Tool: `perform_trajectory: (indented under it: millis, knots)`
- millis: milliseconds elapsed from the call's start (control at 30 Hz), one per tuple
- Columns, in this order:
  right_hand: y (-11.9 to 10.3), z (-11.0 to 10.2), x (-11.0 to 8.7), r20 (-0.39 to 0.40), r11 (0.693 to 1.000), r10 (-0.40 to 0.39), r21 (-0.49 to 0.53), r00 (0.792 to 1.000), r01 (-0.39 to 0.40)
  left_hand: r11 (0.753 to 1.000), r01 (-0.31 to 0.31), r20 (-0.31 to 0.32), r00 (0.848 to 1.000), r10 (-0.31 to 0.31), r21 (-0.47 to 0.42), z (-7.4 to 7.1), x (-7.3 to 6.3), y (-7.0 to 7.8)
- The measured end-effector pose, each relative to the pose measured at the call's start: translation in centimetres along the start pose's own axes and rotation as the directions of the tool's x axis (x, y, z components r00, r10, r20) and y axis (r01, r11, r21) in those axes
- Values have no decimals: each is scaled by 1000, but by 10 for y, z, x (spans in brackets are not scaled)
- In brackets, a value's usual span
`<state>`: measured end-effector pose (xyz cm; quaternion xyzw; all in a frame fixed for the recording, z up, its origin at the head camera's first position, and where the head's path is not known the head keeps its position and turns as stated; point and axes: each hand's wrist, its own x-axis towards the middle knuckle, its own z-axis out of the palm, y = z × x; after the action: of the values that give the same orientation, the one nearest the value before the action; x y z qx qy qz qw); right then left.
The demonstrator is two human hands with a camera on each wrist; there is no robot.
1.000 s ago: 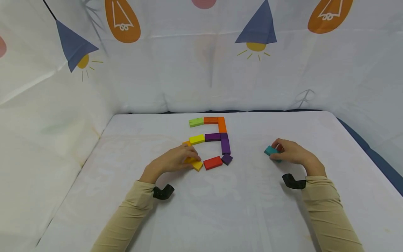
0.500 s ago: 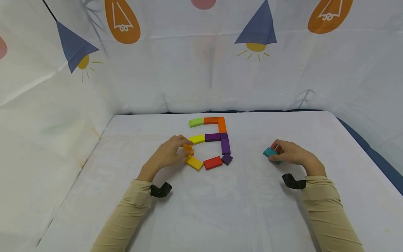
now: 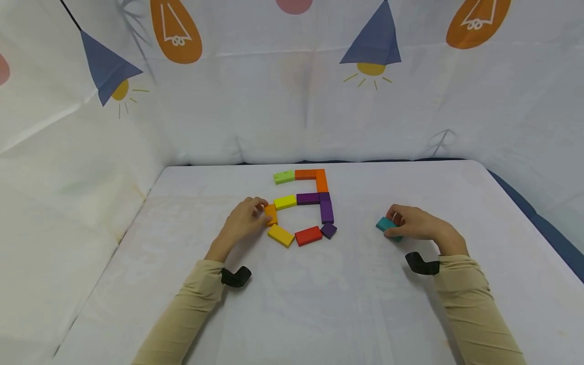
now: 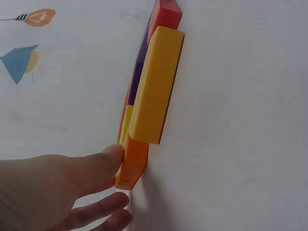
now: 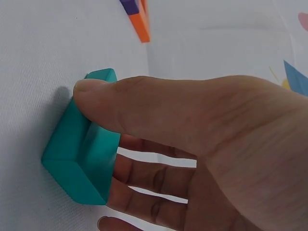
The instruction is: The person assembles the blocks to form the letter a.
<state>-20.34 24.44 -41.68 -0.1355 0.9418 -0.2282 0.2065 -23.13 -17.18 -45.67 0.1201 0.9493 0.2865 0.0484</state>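
My left hand (image 3: 244, 219) is at the left side of the block figure, its thumb and index finger pinching a small orange block (image 3: 272, 214). In the left wrist view the thumb tip lies against the side of that block, and the other fingers hang below it. A larger yellow-orange block (image 4: 159, 86) lies end to end with it, followed by a red block (image 3: 308, 236). Off to the right, my right hand (image 3: 417, 223) holds a teal block (image 5: 98, 154) between thumb and fingers, close over the table.
Further parts of the figure are a dark purple block (image 3: 329, 231), purple blocks (image 3: 326, 210), a yellow block (image 3: 285, 202), orange-red blocks (image 3: 321, 181) and a light green block (image 3: 284, 177). They lie on the white table (image 3: 319, 304), with a printed curtain (image 3: 274, 111) behind.
My left hand has gone from the yellow-orange block to the small orange one and shifted that slightly left. The right hand has moved a little left with the teal block.
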Motion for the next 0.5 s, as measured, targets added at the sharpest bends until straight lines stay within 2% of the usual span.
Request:
perform_trajectory:
  millis: [300, 500]
  knots:
    - [-2, -1, 1, 11, 1000, 4, 5, 1000, -4, 1000, -6, 78, 997, 6, -4, -15, -3, -4]
    - [-2, -2, 2, 18, 1000, 13, 7, 1000, -14, 999, -37, 105, 994, 38, -8, -18, -2, -4]
